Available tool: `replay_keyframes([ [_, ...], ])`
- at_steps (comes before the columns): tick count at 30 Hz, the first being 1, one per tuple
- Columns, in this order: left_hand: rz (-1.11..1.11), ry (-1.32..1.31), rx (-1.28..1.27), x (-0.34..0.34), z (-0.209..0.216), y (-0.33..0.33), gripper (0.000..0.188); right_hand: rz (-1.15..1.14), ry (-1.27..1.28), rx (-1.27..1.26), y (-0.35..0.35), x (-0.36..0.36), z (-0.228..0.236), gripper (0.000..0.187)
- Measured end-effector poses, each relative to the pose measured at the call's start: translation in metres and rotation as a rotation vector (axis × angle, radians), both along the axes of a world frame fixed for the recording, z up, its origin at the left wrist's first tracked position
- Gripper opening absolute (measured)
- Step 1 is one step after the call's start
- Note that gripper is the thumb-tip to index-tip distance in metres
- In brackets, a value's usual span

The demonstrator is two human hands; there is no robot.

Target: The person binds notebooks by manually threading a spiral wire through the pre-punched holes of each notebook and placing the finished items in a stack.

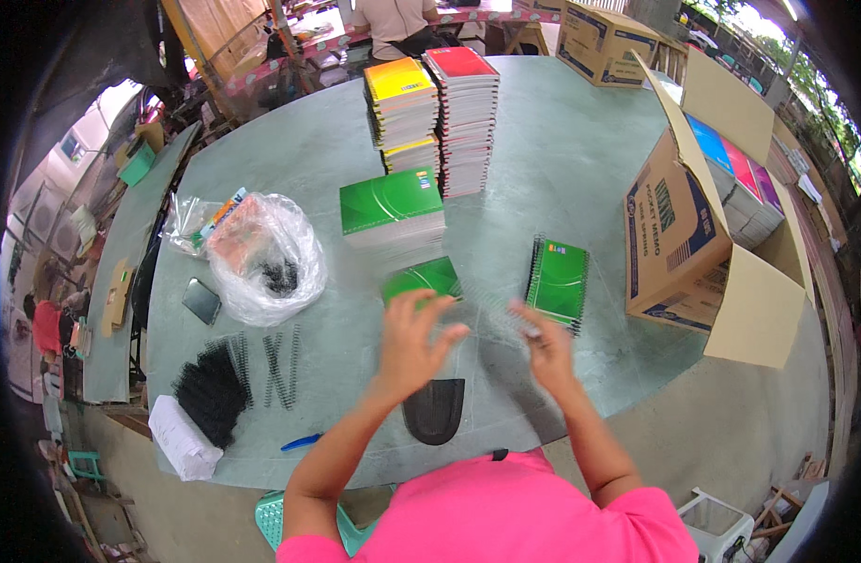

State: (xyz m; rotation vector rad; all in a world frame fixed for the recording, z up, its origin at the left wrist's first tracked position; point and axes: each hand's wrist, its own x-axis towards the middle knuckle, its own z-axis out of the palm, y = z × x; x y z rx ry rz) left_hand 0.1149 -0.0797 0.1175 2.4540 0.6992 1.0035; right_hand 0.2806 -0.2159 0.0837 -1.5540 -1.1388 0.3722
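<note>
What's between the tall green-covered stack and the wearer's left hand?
In the head view, a single green-covered pad lies between the stack and the left hand; fingertips overlap its near edge, though contact is unclear.

Bench (571, 150), one. Left hand (411, 345), one; right hand (548, 351), one. Tall or thick notebook stacks, three: yellow-topped stack (399, 81), one; red-topped stack (461, 64), one; green-topped stack (391, 202), one; single copies are too fine to count. Green-covered piece (425, 276) by the left hand, one. Green spiral notebook (559, 277), one showing; the number beneath is unclear. Open carton (670, 225), one, showing three cover colours: blue, red, purple. Closed carton (603, 43) at the bench's far edge, one. Phone (201, 301), one. Black pad (433, 413), one. Blue tool (302, 442), one. White bundle (182, 439), one. Black coils (209, 389), heaped, too dense to count.
</note>
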Motion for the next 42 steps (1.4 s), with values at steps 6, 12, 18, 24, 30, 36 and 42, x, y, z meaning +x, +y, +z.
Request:
replay_keyframes([
  [6,0.019,0.052,-0.051,-0.006,-0.021,0.025,0.029,-0.266,-0.696,-0.336,-0.011,0.065,-0.008,0.053],
  [12,0.012,0.27,0.14,-0.011,-0.053,0.035,0.039,-0.312,-0.797,-0.582,-0.008,0.039,-0.031,0.059],
  [18,0.133,0.477,0.257,-0.012,-0.079,0.043,0.046,-0.405,-0.772,-0.587,0.01,0.038,-0.028,0.058],
  [24,0.097,0.576,0.363,-0.031,-0.091,0.039,0.033,-0.238,-0.651,-0.311,0.012,0.019,-0.012,0.054],
  [30,-0.159,0.075,-0.598,-0.027,-0.038,-0.013,0.027,-0.002,0.852,-0.173,0.032,-0.019,-0.038,0.036],
  [36,0.266,0.119,-0.459,-0.093,-0.054,0.037,0.031,0.185,0.585,-0.279,0.053,-0.024,0.004,0.021],
  [42,0.843,0.639,-0.142,-0.175,-0.095,0.075,0.026,0.344,-0.715,-0.429,0.083,-0.048,-0.004,0.022],
])
